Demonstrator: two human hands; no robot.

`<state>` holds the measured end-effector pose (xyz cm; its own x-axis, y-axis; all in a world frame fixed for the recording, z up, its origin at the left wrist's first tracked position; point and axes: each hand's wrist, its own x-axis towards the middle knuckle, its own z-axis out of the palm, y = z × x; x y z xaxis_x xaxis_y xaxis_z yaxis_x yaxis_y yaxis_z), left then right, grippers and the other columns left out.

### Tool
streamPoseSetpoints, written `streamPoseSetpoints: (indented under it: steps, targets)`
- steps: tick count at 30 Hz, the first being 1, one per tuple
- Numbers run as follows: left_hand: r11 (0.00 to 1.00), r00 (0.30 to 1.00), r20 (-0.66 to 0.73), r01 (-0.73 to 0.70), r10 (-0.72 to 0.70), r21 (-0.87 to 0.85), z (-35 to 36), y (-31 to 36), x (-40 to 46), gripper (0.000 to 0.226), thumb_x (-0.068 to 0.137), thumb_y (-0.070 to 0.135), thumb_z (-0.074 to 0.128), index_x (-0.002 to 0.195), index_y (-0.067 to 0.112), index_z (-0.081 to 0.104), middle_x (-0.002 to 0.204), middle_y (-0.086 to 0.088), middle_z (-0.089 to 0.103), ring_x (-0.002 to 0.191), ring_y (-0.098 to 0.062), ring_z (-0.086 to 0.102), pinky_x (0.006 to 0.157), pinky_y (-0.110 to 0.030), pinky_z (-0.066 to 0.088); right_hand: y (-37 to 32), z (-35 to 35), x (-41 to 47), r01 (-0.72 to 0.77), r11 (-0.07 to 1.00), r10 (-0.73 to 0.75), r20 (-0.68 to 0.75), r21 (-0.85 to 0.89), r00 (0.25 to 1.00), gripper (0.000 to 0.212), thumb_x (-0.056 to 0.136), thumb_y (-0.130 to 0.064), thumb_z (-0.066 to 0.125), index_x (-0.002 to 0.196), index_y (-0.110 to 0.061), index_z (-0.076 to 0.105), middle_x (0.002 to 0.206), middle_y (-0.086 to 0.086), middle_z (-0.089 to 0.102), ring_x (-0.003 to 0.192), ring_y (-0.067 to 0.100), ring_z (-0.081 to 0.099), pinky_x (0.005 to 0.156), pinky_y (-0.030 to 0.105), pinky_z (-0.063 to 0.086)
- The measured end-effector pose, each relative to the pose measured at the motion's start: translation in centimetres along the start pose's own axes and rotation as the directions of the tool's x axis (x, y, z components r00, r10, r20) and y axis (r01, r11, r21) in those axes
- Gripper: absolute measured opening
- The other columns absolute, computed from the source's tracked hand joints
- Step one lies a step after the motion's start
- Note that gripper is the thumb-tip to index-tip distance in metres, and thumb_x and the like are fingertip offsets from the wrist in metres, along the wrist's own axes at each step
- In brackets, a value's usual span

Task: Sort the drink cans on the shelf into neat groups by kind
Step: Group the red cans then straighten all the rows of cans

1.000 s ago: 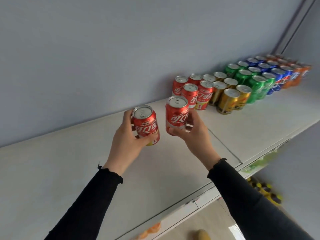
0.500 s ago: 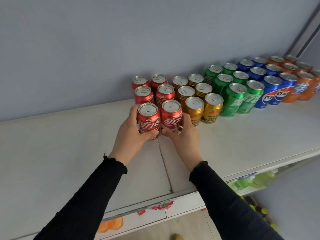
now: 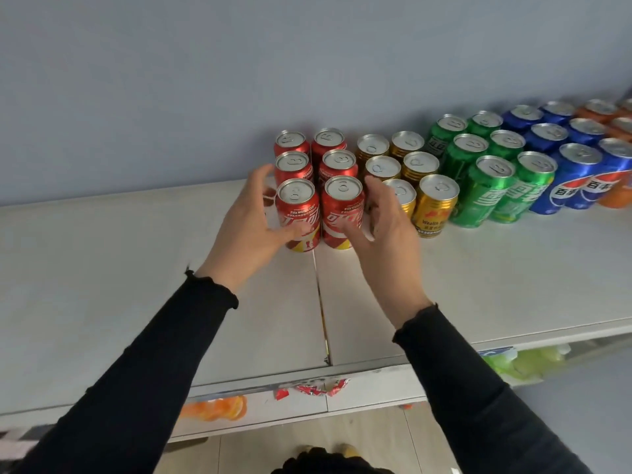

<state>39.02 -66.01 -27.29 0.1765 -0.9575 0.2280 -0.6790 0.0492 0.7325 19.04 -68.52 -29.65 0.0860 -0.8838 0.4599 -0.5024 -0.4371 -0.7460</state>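
Observation:
Two red cola cans stand upright side by side on the white shelf [image 3: 478, 285], the left one [image 3: 298, 213] and the right one [image 3: 343, 210]. They form the front row of a red block, with two more pairs behind them [image 3: 316, 159]. My left hand [image 3: 246, 230] is just left of the left can with fingers spread, a gap showing beside the can and the thumb low at its front. My right hand [image 3: 390, 230] is just right of the right can with fingers loosely spread and the thumb by the can's front.
To the right stand blocks of gold cans [image 3: 436, 206], green cans [image 3: 485, 196], blue cans [image 3: 574, 179] and orange cans [image 3: 615, 196], all against the grey wall [image 3: 307, 63]. A seam [image 3: 319, 302] splits the shelf. Torn red and orange labels [image 3: 307, 391] mark its front edge.
Both hands carried the two red cans to the right and set them down in front of the red block. The fingers have since loosened and spread away from the cans.

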Motion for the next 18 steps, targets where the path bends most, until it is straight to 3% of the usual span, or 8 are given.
streamPoseSetpoints:
  steps: [3, 6, 10, 14, 18]
  targets:
    - [0.981, 0.994, 0.028, -0.106, 0.103, 0.164, -2.6, 1.1, 1.4, 0.070, 0.078, 0.045, 0.080, 0.137, 0.030, 0.045, 0.127, 0.008, 0.053, 0.112, -0.010, 0.054, 0.096, -0.033, 0.048, -1.6, -2.1, 2.8, 0.150, 0.946, -0.128, 0.094, -0.286, 0.987, 0.061, 0.088, -0.033, 0.072, 0.141, -0.017, 0.048, 0.138, 0.001, 0.055, 0.128, 0.023, 0.047, 0.106, 0.038, 0.043]
    - [0.924, 0.973, 0.189, -0.191, 0.134, 0.332, -3.5, 2.4, 3.1, 0.068, 0.079, 0.043, 0.079, 0.138, 0.026, 0.051, 0.122, 0.007, 0.051, 0.108, -0.012, 0.052, 0.091, -0.029, 0.043, -2.5, -2.7, 5.7, 0.221, 0.850, -0.022, 0.387, -0.479, 0.922, 0.075, 0.086, -0.045, 0.070, 0.150, -0.023, 0.037, 0.148, 0.001, 0.044, 0.137, 0.025, 0.036, 0.110, 0.042, 0.036]
    - [0.874, 0.930, 0.303, -0.315, 0.207, 0.371, -3.1, 2.8, 4.0, 0.052, 0.079, 0.035, 0.079, 0.126, 0.020, 0.062, 0.116, 0.006, 0.057, 0.105, -0.016, 0.056, 0.089, -0.032, 0.045, -2.8, -2.5, 7.3, 0.326, 0.783, 0.023, 0.547, -0.531, 0.837, 0.071, 0.087, -0.043, 0.072, 0.148, -0.025, 0.041, 0.137, 0.003, 0.051, 0.127, 0.025, 0.043, 0.099, 0.041, 0.043]
    - [0.878, 0.920, 0.325, -0.330, 0.218, 0.347, -3.2, 2.5, 4.4, 0.052, 0.078, 0.030, 0.081, 0.125, 0.017, 0.064, 0.122, 0.000, 0.061, 0.110, -0.021, 0.057, 0.089, -0.030, 0.042, -2.6, -2.4, 7.8, 0.358, 0.773, 0.002, 0.566, -0.524, 0.824, 0.068, 0.087, -0.037, 0.074, 0.146, -0.024, 0.043, 0.134, 0.005, 0.053, 0.125, 0.027, 0.046, 0.098, 0.039, 0.043]
    - [0.882, 0.898, 0.393, -0.337, 0.196, 0.330, -3.6, 3.2, 4.5, 0.054, 0.078, 0.030, 0.081, 0.127, 0.017, 0.062, 0.119, 0.005, 0.057, 0.106, -0.016, 0.055, 0.091, -0.032, 0.046, -2.4, -2.6, 7.9, 0.408, 0.754, -0.030, 0.594, -0.514, 0.804, 0.071, 0.085, -0.040, 0.075, 0.147, -0.025, 0.042, 0.134, 0.004, 0.051, 0.125, 0.027, 0.047, 0.098, 0.039, 0.043]
